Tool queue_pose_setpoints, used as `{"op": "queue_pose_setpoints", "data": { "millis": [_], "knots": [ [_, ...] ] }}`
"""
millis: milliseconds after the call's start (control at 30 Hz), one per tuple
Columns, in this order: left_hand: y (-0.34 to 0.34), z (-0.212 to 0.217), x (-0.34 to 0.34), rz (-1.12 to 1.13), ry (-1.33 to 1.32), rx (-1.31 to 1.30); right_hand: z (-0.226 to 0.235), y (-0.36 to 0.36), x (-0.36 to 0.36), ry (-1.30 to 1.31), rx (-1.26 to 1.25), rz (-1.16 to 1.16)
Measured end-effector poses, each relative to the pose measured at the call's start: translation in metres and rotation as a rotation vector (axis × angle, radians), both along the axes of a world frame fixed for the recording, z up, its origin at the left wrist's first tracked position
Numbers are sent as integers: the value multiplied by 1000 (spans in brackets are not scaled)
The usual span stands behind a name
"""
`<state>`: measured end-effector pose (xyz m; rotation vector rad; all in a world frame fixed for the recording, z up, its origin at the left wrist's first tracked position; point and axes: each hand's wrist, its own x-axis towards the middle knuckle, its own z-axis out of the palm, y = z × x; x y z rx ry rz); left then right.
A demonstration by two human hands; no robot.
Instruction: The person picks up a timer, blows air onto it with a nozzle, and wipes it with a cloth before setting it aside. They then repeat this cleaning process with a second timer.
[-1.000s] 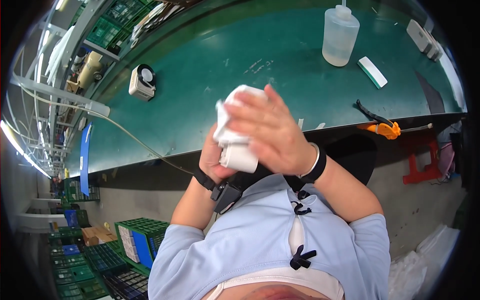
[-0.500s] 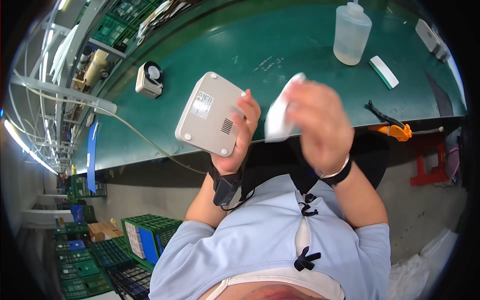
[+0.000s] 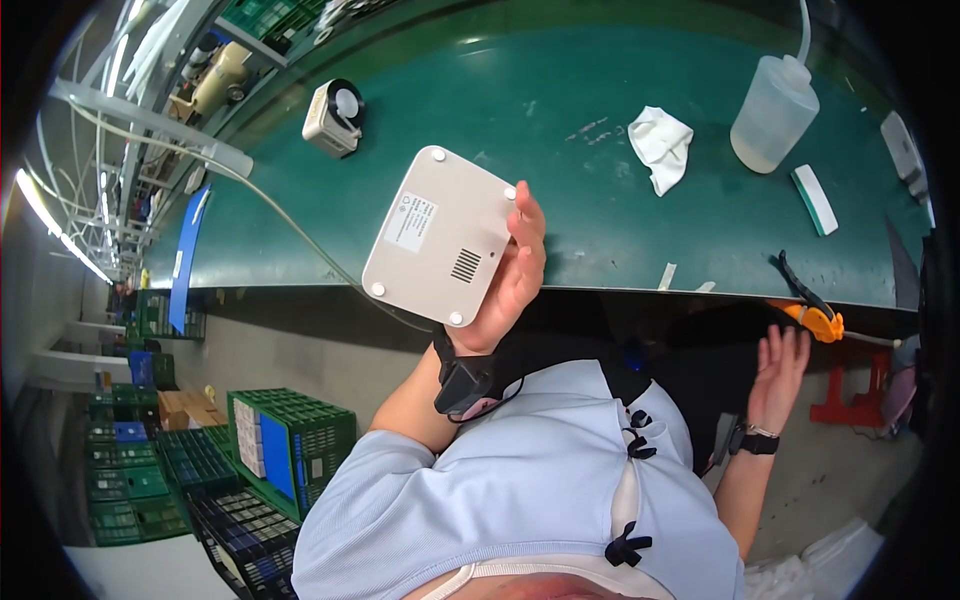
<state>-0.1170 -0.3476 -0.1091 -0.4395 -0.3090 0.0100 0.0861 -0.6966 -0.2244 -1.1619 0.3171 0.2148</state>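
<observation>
Nearest, we are keeping our right hand (image 3: 778,375) open and empty below the bench edge. Our left hand (image 3: 510,275) is gripping the white box (image 3: 440,236), underside up, over the green bench (image 3: 560,120); the white cloth (image 3: 660,145) is lying beyond, rightward, nearer the left hand.

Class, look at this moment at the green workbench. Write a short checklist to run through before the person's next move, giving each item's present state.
1. Left hand has a firm grip on the flat white square plastic device: ok.
2. Device underside with label and vent faces up: ok.
3. Right hand free, fingers spread: ok.
4. Crumpled white cloth lies on the green bench, apart from both hands: ok.
5. Translucent plastic squeeze bottle upright: ok.
6. Device surface clean: cannot tell.
</observation>
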Motion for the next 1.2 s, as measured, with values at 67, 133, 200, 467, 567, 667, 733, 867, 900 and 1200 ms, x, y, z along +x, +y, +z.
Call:
{"op": "queue_pose_setpoints", "data": {
  "millis": [67, 133, 200, 467, 567, 667, 733, 867, 900, 1200],
  "knots": [
    [-1, -2, -3, 9, 28, 34, 10, -1, 20, -215, 30, 52],
    [-3, -3, -7, 14, 39, 50, 6, -8, 30, -324, 45, 77],
    [-6, -6, -14, 8, 17, 18, -9, -9, 34, -360, -5, 137],
    [-12, -9, -66, 173, 50, 69, 48, 21, 18, -735, 277, 157],
    [-12, -6, -89, 231, 91, 57, 109, 56, -26, -668, 418, 599],
    [-19, -3, -117, 302, 142, -3, 131, 94, -65, -883, 53, 1229],
    [-24, -5, -130, 304, 87, -73, 144, 117, -86, -1266, -192, 1472],
    [-34, -14, -155, 384, 64, -166, 168, 141, -101, -1312, -486, 1585],
    [-36, -15, -159, 407, 60, -200, 173, 144, -103, -1314, -485, 1588],
    [-21, -16, -228, 970, 548, 351, 178, 159, -96, -1392, -526, 1684]
  ]
}}
